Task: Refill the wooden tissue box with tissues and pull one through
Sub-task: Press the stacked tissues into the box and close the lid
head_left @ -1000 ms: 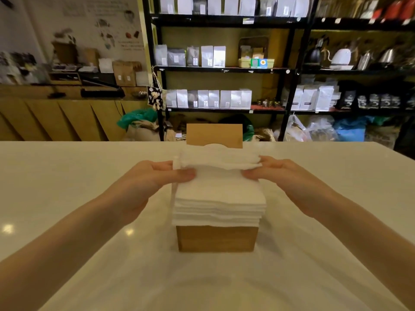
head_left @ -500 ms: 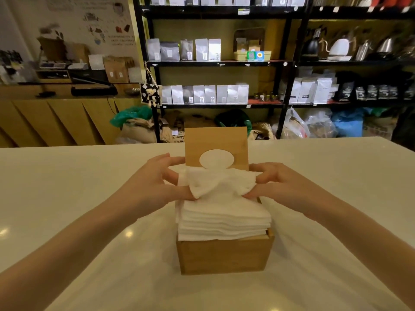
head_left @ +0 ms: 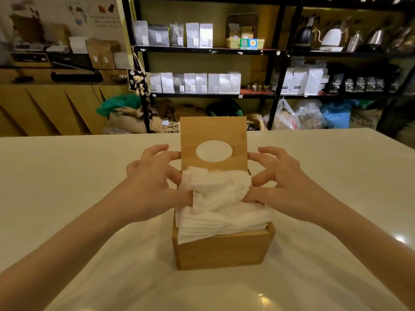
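Glossy off-white countertop fills most of the view, with a few ceiling-light glints on it, and the wooden tissue box sits about midway between its left and right edges, well in from the far edge. Behind it there's black metal shelving loaded with white and grey pouches, some kettles up top right, plus sacks and plastic bags on the floor, and a wood-panelled counter off to the left. The box's lid stands upright at the back with its oval opening facing the camera. The stack of tissues sits in the box and pokes up above the rim. The left hand and right hand are on either side of it, fingers spread and curled, with thumb and fingertips pinching the top tissue into a crumpled bunch. Compared to a second ago, when both hands pressed flat on a neat stack that hid most of the lid, the stack is now sunk lower into the box, the lid's opening is in plain view, and the top sheet is gathered up rather than lying flat. The camera also looks closer in.
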